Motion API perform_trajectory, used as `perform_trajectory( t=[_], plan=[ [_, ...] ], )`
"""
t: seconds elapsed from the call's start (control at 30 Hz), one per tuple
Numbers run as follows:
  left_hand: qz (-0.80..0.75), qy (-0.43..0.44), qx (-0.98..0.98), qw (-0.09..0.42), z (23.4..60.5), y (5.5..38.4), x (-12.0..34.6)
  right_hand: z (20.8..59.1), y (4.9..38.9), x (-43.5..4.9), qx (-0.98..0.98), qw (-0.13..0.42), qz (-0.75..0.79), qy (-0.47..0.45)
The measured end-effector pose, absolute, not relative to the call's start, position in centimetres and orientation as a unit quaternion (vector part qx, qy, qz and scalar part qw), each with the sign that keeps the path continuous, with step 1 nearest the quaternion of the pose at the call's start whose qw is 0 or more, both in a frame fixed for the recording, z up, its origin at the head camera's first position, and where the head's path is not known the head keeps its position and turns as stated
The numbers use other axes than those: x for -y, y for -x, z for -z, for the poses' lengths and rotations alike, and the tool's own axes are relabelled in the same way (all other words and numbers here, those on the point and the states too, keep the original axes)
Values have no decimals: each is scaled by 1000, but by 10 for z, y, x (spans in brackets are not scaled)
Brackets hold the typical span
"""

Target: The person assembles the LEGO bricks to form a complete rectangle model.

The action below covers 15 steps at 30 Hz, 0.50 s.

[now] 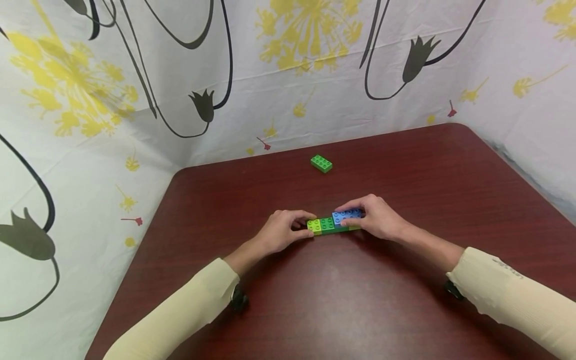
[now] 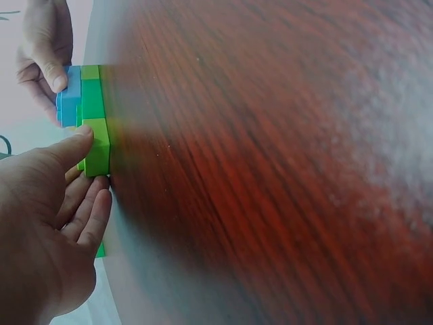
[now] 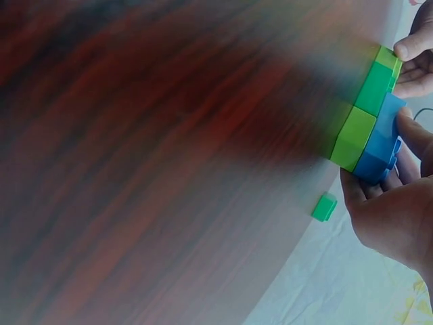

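Observation:
A short row of toy building bricks lies on the dark red table, in front of both hands. At its left end is a lime brick (image 1: pixel 314 227), with a green brick (image 1: pixel 327 225) in the middle and another lime brick (image 3: pixel 353 137) at the right end. A blue brick (image 1: pixel 341 218) sits on top, over the right part of the row. My left hand (image 1: pixel 280 231) pinches the left lime brick between thumb and fingers. With thumb and fingers on its two long sides, my right hand (image 1: pixel 381 218) grips the blue brick.
A loose bright green brick (image 1: pixel 321 163) lies farther back on the table (image 1: pixel 243 187), studs up. A white patterned cloth (image 1: pixel 288 100) hangs along the table's back and left edges. Dark devices are strapped under both wrists.

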State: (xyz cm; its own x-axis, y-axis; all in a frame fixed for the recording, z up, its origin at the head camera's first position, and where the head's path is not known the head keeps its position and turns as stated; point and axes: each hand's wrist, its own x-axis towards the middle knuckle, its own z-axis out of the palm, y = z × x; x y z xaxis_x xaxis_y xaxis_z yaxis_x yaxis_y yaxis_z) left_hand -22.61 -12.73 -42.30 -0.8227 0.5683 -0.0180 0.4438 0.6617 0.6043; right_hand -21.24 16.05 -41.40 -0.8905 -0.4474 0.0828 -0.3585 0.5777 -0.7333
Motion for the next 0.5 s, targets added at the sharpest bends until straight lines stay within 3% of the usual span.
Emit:
perform_trajectory(
  t=[0.5],
  plan=[
    [-317, -276, -901, 101, 416, 231, 129, 417, 213, -162, -886, 57, 402, 225]
  ],
)
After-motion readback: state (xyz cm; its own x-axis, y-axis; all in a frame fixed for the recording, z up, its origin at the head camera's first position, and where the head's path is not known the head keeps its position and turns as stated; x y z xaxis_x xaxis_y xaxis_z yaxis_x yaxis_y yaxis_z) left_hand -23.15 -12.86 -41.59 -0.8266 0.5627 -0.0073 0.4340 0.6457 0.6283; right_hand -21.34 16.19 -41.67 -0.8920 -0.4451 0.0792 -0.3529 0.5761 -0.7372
